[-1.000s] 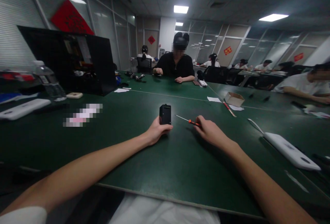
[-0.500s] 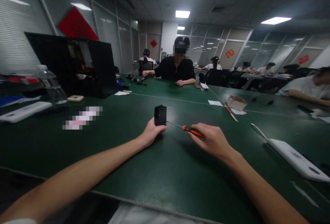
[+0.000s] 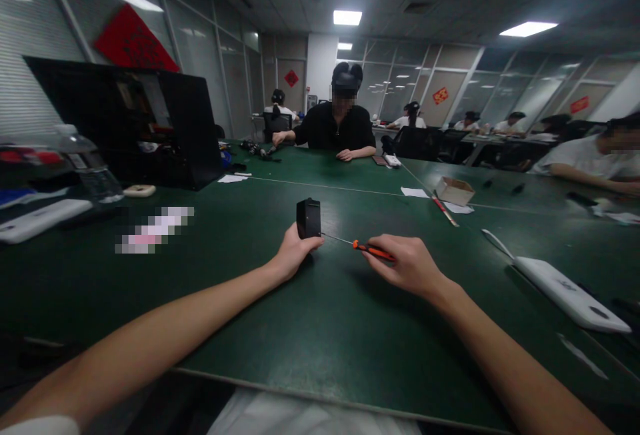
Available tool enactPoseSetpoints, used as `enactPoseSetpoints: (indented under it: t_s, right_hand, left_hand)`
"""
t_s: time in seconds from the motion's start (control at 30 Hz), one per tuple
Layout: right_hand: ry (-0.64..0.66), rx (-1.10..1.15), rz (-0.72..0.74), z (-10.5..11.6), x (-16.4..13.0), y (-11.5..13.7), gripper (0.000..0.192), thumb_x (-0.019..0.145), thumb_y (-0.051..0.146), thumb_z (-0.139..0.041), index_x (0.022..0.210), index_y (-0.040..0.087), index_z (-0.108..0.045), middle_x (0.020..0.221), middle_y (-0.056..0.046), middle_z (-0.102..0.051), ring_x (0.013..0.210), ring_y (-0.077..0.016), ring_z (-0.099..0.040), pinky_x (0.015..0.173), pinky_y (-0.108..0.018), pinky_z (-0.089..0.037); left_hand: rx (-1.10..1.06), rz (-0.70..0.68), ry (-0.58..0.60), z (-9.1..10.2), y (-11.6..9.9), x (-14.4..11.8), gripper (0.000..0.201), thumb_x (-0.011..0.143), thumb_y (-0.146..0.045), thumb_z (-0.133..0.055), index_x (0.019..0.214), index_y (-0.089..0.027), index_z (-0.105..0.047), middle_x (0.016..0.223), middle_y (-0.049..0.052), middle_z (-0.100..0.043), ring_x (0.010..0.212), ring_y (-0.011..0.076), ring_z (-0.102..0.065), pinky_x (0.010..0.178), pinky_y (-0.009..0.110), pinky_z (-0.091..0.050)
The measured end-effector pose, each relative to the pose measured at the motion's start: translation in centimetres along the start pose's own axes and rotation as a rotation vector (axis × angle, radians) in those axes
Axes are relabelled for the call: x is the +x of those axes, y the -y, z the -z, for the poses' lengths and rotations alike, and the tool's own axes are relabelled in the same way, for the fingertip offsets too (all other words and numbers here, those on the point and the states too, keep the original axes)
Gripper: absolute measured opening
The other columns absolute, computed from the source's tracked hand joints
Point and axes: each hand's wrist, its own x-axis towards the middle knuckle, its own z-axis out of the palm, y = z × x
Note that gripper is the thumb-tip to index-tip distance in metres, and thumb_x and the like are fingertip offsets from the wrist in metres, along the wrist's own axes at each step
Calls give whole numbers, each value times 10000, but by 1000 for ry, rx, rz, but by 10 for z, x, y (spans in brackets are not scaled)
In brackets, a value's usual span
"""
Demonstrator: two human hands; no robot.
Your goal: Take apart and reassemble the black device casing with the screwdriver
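Observation:
A small black box-shaped device point(image 3: 309, 217) stands upright just above the green table point(image 3: 280, 368), held by my left hand point(image 3: 295, 251), whose thumb lies across its lower front. My right hand point(image 3: 407, 261) is closed around the orange and black handle of a screwdriver point(image 3: 373, 250). The screwdriver's thin metal shaft points left, and its tip meets the lower right side of the device, near a small screw or hole. Too little detail shows to tell whether the tip sits in a screw head. My left fingers behind the device are hidden.
A white power bank point(image 3: 570, 293) with a strap lies at the right. An open cardboard box point(image 3: 455, 191) and a red utility-knife-like stick point(image 3: 444, 210) are farther back. On the left stand a clear bottle point(image 3: 90, 165) and a black case point(image 3: 190, 128). A person point(image 3: 340, 121) sits opposite.
The view has shifted slightly, so the surroundings sit a little left and higher. Both hands keep their grips, and the screwdriver tip stays at the device's side. The device looks slightly tilted.

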Motion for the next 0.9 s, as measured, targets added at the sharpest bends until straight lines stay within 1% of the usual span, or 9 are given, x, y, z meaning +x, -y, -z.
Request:
enactPoseSetpoints:
  t_s: [0.3,0.43,0.53,0.63,0.77,0.83,0.9]
  right_hand:
    - [-53,0,108,-4,2,-2,222,929,308,-544,982,139,-678,799,-81,-715,639,-167,-640,617,-265,-440]
    - [-45,-24,138,-4,1,-3,226,938,303,-538,1005,133,-672,792,-77,-705,634,-164,-631,612,-263,-434]
    - [-22,-39,133,-4,0,-2,246,942,313,-527,1017,135,-679,809,-88,-709,656,-176,-640,617,-271,-436]
    - [7,-2,54,-3,1,3,276,935,338,-528,1003,131,-696,820,-100,-719,671,-192,-648,628,-286,-438]
    - [99,229,-168,-2,7,15,325,941,400,-523,1022,155,-720,849,-74,-733,684,-179,-645,660,-284,-440]
    - [95,356,-286,-2,10,20,381,957,439,-476,969,160,-735,776,-45,-708,645,-163,-610,620,-273,-419]
    - [80,464,-388,-4,12,24,462,970,470,-418,862,149,-733,629,-7,-622,553,-140,-534,552,-262,-376]
  left_hand:
    - [53,-39,-29,0,1,0,387,647,-228,-761,971,-146,-567,868,28,-616,748,153,-567,689,272,-441]
    - [85,-67,-46,0,-1,-1,401,649,-224,-762,995,-147,-575,901,38,-628,804,176,-581,721,286,-447]
    - [106,-81,-53,0,-2,-2,408,645,-216,-765,1000,-149,-575,906,38,-632,820,184,-585,735,295,-449]
    - [157,-110,-65,0,-6,-3,413,662,-221,-759,1024,-150,-572,936,48,-638,853,195,-594,765,309,-456]
    - [259,-172,-91,2,-10,-5,434,688,-226,-745,1071,-153,-556,977,58,-637,890,203,-599,803,327,-462]
    - [284,-186,-101,3,-10,-5,446,690,-229,-745,1084,-153,-549,987,63,-635,893,204,-597,809,332,-464]
    - [304,-189,-107,4,-10,-6,446,695,-232,-742,1088,-152,-549,991,67,-634,892,204,-597,810,335,-466]
